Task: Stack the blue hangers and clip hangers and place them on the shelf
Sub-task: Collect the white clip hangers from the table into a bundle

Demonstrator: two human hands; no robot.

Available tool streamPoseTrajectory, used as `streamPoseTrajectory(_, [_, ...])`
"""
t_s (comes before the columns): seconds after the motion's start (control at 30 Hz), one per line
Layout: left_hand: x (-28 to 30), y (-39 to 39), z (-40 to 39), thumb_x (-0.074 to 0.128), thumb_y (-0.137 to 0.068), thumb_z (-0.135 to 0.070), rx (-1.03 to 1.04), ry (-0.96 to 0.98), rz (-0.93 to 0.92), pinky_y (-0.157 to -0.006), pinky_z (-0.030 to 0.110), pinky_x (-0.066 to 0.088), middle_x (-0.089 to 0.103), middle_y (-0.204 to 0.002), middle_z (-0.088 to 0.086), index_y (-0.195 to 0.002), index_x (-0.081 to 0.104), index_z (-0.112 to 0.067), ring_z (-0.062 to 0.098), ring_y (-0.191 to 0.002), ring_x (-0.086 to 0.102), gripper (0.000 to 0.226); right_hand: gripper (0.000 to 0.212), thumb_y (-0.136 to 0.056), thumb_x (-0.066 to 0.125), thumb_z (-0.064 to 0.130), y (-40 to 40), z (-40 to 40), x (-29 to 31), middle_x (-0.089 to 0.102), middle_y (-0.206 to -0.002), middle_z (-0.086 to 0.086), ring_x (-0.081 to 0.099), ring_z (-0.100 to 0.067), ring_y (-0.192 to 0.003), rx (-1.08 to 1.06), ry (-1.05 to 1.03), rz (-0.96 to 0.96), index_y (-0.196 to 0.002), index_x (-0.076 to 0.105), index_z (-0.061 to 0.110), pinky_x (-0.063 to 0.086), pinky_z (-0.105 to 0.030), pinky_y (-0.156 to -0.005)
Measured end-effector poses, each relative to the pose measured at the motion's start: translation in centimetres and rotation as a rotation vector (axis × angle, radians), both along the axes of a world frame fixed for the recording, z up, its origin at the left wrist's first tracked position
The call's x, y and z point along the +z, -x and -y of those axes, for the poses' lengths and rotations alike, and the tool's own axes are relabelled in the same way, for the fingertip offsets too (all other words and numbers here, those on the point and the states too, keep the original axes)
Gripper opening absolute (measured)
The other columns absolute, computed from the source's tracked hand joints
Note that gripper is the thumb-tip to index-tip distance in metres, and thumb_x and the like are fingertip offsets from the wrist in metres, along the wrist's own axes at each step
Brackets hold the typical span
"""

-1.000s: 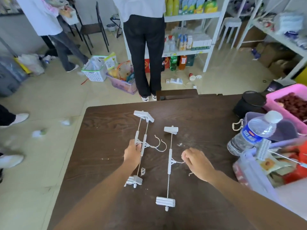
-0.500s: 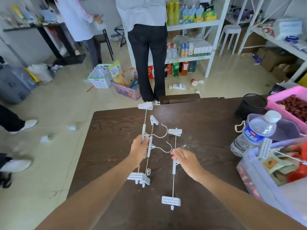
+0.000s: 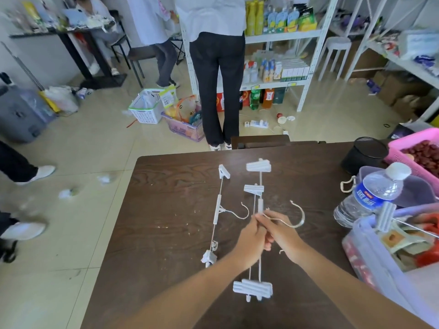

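Note:
Two white clip hangers (image 3: 259, 205) are stacked one on the other over the dark wooden table (image 3: 166, 210), their clips lined up at the near end and their metal hooks curving right. My left hand (image 3: 251, 241) and my right hand (image 3: 282, 236) meet at the middle of this pair and both grip it. A third white clip hanger (image 3: 217, 212) lies alone on the table to the left, its hook pointing right. Another clip hanger (image 3: 386, 217) sticks out of the clear bin at the right. No blue hanger is visible.
A water bottle (image 3: 370, 195), a black mesh cup (image 3: 364, 157), a pink basket of red fruit (image 3: 418, 150) and a clear bin (image 3: 380, 257) crowd the table's right side. A person (image 3: 217, 67) stands at white shelves (image 3: 313, 36) beyond the table. Baskets (image 3: 147, 108) sit on the floor.
My left hand carried one clip hanger to the right onto the hanger under my right hand, leaving one behind on the table. Both hands now hold the stacked pair together.

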State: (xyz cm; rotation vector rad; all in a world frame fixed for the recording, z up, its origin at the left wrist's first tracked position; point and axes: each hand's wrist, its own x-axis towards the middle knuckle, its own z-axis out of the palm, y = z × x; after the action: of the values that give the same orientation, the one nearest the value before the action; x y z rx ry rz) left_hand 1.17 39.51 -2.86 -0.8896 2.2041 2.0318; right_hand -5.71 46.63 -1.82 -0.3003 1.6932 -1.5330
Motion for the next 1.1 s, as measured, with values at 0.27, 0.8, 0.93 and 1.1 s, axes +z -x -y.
streamPoseTrajectory(0.27, [-1.6,-2.1,4.7,0.046,-0.090,-0.011,0.294,0.594,0.227,-0.096,0.032,0.038,0.056,-0.120,0.010,-0.114,0.059,-0.012,0.027,-0.114,0.048,0.027,0.035,-0.096,0.044,0.019,1.9,-5.3,-2.4,0.068,-0.046,-0.002,0.059,-0.012,-0.034,-0.264,-0.200,0.045,-0.066,0.057,0.007,0.046,-0.020,-0.041])
streamPoseTrajectory(0.8, [-2.6,-5.2,9.4,0.046,-0.095,-0.002,0.151,-0.155,0.290,-0.046,0.012,0.044,0.054,-0.064,0.005,-0.070,0.060,-0.009,0.007,-0.051,0.053,0.029,0.031,-0.096,0.041,0.030,1.6,-4.3,-4.0,0.069,-0.080,-0.010,0.062,-0.020,-0.062,-0.147,-0.266,0.173,-0.087,0.061,0.007,0.051,-0.025,-0.058])
streamPoseTrajectory(0.93, [-3.0,-7.1,9.1,0.044,-0.097,-0.011,-0.047,-0.205,0.319,-0.059,0.019,0.036,0.054,-0.069,0.000,-0.079,0.061,-0.013,0.010,-0.062,0.045,0.025,0.033,-0.097,0.042,0.027,1.2,-3.4,-4.4,0.065,-0.099,-0.024,0.061,-0.023,-0.064,-0.163,-0.279,0.225,-0.099,0.059,-0.001,0.055,-0.025,-0.054])
streamPoseTrajectory(1.1, [-3.1,-6.9,6.9,0.040,-0.097,-0.012,-0.292,-0.027,0.485,-0.055,0.010,0.043,0.056,-0.072,-0.003,-0.087,0.067,-0.010,0.007,-0.062,0.050,0.029,0.032,-0.093,0.050,0.022,0.8,-2.5,-4.6,0.061,-0.106,-0.034,0.063,-0.033,-0.072,-0.299,-0.245,0.293,-0.108,0.053,-0.006,0.058,-0.035,-0.070])
